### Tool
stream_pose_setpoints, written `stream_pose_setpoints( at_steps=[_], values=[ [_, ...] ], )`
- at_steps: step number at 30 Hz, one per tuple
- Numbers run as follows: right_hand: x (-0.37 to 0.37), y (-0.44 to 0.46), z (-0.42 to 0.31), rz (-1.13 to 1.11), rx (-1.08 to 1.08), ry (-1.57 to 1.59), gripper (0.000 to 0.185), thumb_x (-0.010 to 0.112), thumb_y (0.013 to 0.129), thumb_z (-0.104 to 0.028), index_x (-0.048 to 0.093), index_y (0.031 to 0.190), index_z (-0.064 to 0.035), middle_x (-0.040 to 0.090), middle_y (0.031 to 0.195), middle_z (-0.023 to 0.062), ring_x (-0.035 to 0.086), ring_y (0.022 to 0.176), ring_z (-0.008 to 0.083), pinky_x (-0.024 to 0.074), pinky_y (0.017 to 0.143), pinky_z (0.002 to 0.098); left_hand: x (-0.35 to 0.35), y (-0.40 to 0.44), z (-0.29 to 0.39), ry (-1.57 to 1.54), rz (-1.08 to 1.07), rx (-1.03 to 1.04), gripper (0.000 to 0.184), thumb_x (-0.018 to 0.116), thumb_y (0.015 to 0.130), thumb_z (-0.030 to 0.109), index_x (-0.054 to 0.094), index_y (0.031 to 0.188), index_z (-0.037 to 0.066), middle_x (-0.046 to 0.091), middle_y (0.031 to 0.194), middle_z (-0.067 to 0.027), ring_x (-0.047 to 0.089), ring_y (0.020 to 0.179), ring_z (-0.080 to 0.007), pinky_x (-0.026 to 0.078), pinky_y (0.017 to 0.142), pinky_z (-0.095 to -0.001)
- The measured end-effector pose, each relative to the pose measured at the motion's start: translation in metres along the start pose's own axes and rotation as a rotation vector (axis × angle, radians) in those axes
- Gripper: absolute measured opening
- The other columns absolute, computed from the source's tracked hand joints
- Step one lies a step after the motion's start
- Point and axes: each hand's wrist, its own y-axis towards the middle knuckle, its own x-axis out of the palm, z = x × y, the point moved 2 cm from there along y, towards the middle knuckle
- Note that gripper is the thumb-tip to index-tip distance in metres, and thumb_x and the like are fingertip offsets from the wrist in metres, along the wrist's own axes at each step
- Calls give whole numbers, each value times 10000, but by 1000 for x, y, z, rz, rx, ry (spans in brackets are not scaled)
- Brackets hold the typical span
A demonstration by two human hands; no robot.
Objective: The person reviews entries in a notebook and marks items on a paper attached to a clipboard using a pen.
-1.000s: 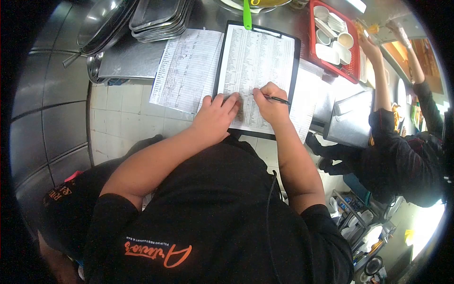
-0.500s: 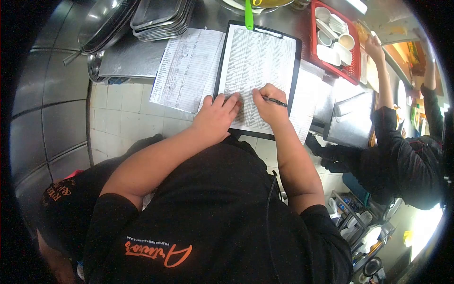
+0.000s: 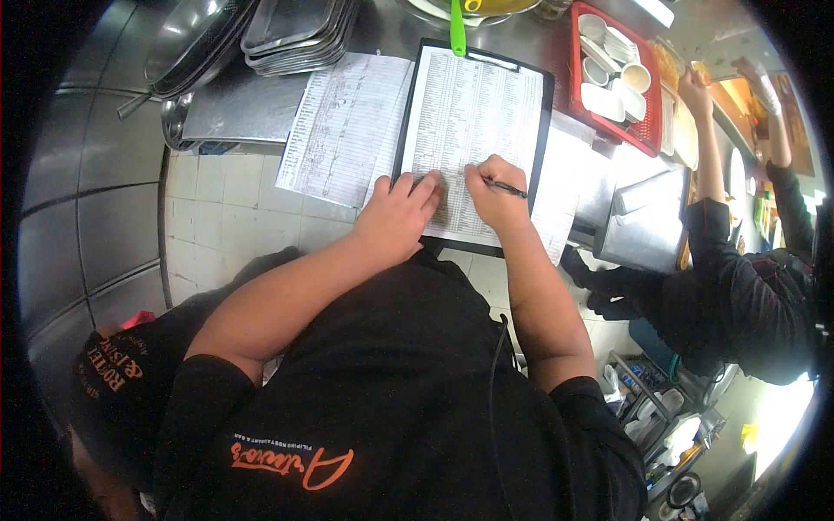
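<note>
- I judge the pen (image 3: pixel 506 187) light and stiff, best pinched near its tip.
- On my feed it looks slim and dark, over the clipboard's (image 3: pixel 546 113) lower right.
- The right hand (image 3: pixel 501 208) pinches it; the left hand (image 3: pixel 395 215) spreads loosely on the clipboard's printed sheet (image 3: pixel 473 104), lower left.

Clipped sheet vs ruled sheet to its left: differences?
The clipped sheet lies on a black clipboard; the ruled sheet does not. The right hand holds a pen over the clipped sheet, none over the ruled sheet. The clipped sheet is densely filled; the ruled sheet shows more bare lines. Both are whitish paper.
</note>
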Motion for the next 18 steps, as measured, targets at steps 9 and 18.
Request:
stream_pose_setpoints(
  at_steps=[9,18],
  values=[
    [-5,0,14,40,128,178,289,779,886,-232,655,739,-17,692,710,140,670,661,239,531,658,382,0,-1,0,-8,4,5,862,897,714,409,574,1429,52,466,1523,-88,499,1227,-265,412,950,-428],
    [-5,2,17,41,126,207,246,753,920,-129,624,740,-22,707,701,83,635,647,143,505,623,327,-6,3,-7,-205,37,-8,778,857,749,497,631,1323,23,489,1522,-98,507,1236,-304,396,999,-460]
  ],
)
